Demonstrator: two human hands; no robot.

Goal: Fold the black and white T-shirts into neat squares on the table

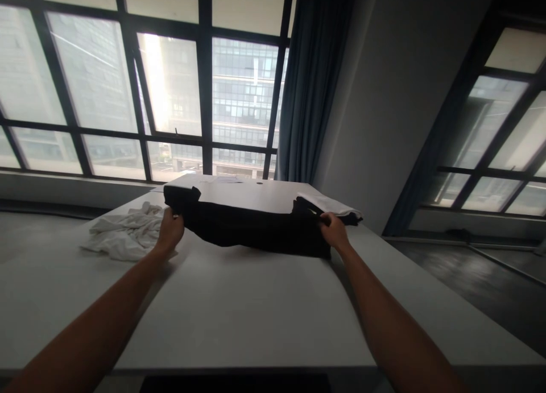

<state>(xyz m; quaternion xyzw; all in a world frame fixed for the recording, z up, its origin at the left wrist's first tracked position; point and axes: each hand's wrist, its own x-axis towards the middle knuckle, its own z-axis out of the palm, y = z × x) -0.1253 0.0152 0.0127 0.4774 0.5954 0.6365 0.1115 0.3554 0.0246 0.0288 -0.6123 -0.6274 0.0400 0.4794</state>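
Observation:
A black cloth (pixel 256 231) stretches between my two hands above the white table (pixel 256 319). My left hand (pixel 171 229) is closed on its left end, where a black bunched part sticks up behind the fingers. At the other end my right hand (pixel 334 230) pinches the cloth near its upper edge. Just left of my left hand lies a crumpled white cloth (pixel 123 232). Beyond my right hand a folded white cloth (pixel 330 203) rests near the table's right edge, with dark material along its underside.
Some flat papers (pixel 229 180) lie at the table's far end. Behind the table stand large windows (pixel 245 91), a blue curtain (pixel 309 91) and a grey pillar (pixel 367 114). Grey floor (pixel 460 268) shows on the right.

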